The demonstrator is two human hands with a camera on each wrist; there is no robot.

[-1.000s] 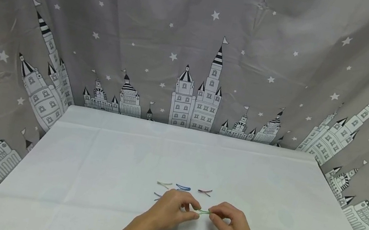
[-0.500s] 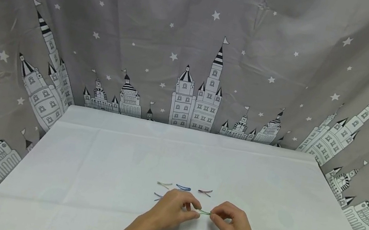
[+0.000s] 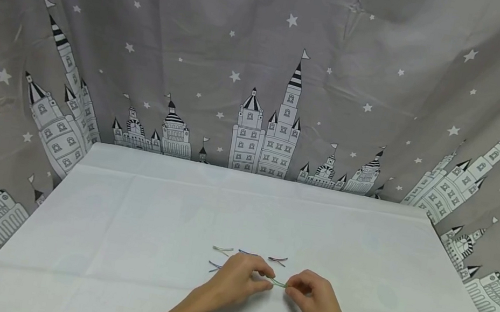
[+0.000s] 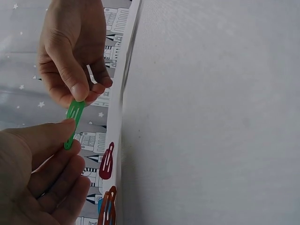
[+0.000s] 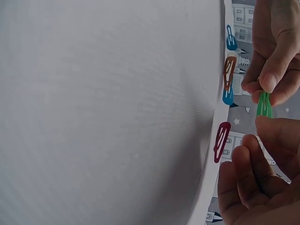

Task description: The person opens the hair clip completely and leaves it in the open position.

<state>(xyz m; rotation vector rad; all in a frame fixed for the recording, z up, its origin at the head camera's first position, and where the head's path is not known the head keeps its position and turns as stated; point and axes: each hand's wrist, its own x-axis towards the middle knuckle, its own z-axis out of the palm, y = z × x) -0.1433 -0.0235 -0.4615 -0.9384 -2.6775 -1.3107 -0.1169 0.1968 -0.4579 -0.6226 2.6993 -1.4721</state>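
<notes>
A green snap hair clip point(image 3: 279, 284) is held up between the two hands in front of the row of clips. My left hand point(image 3: 237, 282) has thumb and index finger at its left end; my right hand point(image 3: 316, 302) pinches the other end. In the left wrist view, the slotted face of the green clip point(image 4: 76, 110) shows between the two thumbs. The left hand's other fingers are loosely bent in that view. The right wrist view has the green clip point(image 5: 264, 107) partly covered by fingertips at both ends.
Beyond the hands, a pale clip point(image 3: 222, 250), a blue clip point(image 3: 247, 253) and a dark red clip point(image 3: 277, 260) lie in a row on the white table point(image 3: 147, 216). Another blue clip point(image 3: 214, 266) is partly hidden by the left hand. A grey patterned curtain point(image 3: 207, 51) hangs behind.
Both hands have risen slightly in the head view with the green clip, which now slants down to the right. The left hand covers more of the blue clip in the row.
</notes>
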